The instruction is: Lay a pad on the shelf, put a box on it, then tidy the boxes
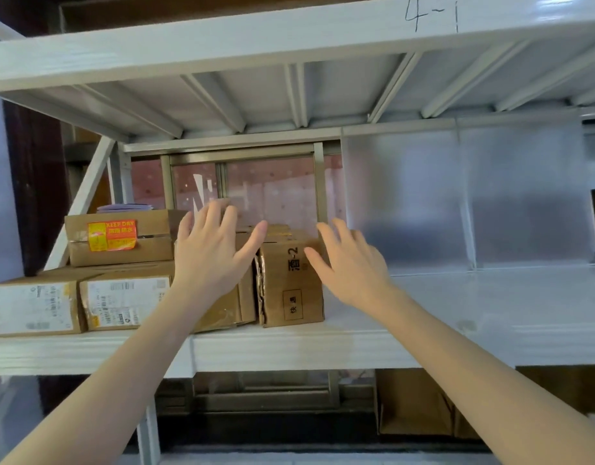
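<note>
Reaching up w/ both bare arms, a person spreads open hands before a row of cardboard boxes on a white metal shelf [440, 344]. Left hand [210, 253] has fingers splayed, palm facing a brown box [234, 302] directly behind it; whether the palm touches the cardboard can't be told. Right hand [348, 263] is likewise loose and unclenched, gripping nothing, its fingertips at the upper right corner of an upright box [291, 280] printed w/ black characters & "-2"; contact there is unclear too. That printed box stands between the two hands, tight against the brown box, its torn edge showing at the seam. Left of the left hand sit two label-covered boxes [71, 303] side by side at the shelf front. Above & behind them, stacked on top, a flatter box [122, 238] carries an orange "KEEP DRY" sticker [112, 234]. Right of the right hand the shelf surface is pale & bare; no separate pad can be made out from it. Beyond the fingertips, a sliding window [246, 186] shows at the rear, w/ translucent panels [463, 196] farther right. Overhead, the next tier's beam [289, 38] bears handwritten "4-1".
</note>
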